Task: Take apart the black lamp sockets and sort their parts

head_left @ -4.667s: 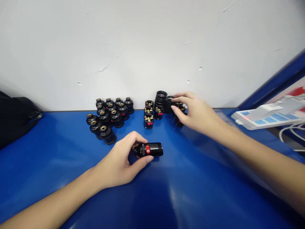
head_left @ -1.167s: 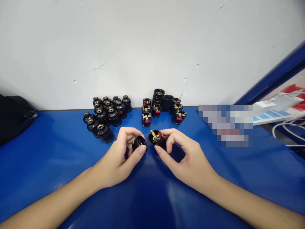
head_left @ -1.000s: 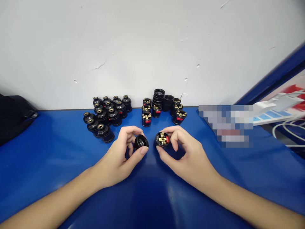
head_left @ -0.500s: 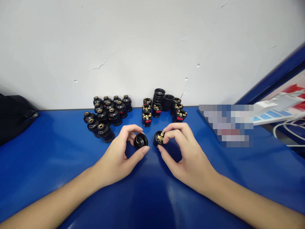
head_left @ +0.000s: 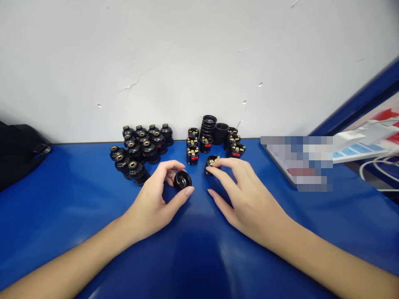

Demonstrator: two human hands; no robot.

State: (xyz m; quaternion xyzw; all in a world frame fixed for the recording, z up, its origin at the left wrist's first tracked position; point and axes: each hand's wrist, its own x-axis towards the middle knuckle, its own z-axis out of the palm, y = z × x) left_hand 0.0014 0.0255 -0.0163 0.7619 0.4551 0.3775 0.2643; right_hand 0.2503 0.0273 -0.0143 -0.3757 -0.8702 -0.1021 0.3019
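A round black cap [head_left: 182, 180], its hollow side facing up and toward me, is held between the thumb and curled fingers of my left hand [head_left: 160, 193]. My right hand [head_left: 238, 193] is opened, with its thumb well apart from the fingers. Just beyond its fingertips stands a black socket piece with brass contacts [head_left: 212, 165]; the index and middle fingertips are at its right and near side, and the thumb is off it. Beyond it are several similar pieces with red tabs, such as one black piece [head_left: 193, 155].
Several black domed sockets [head_left: 135, 151] stand in a group at the left. Stacked black rings [head_left: 208, 126] and a black cup [head_left: 221, 133] are at the back by the wall. A dark bag [head_left: 21, 151] lies far left; a partly blurred flat item [head_left: 280, 160] lies right.
The socket piece at my right hand has moved away from me and slightly right. My right thumb has come off it and the hand has opened. My left hand has barely moved.
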